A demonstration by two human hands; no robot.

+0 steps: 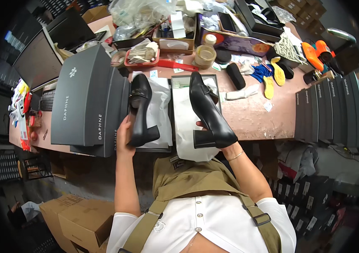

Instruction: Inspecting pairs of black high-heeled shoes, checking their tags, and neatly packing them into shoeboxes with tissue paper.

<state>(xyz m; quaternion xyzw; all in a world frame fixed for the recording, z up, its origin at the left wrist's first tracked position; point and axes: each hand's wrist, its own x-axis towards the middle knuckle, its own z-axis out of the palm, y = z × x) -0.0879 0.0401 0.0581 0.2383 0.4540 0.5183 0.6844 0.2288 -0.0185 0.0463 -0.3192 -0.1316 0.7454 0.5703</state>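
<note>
Left hand: I'm seeing it gripping one black heeled shoe by the heel end, toe pointing far.
Right hand: it is grasping the matching shoe around the back, fingers partly hidden.
Pair: both are hovering over white paper at the near side of the bench, block heels facing inward.
Handling: I'd be keeping them apart, steadying each low, so nothing is scuffing the leather.

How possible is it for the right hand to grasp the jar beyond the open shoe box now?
Probably not: the right hand is occupied holding a black shoe, which lies in this view between it and the jar.
</note>
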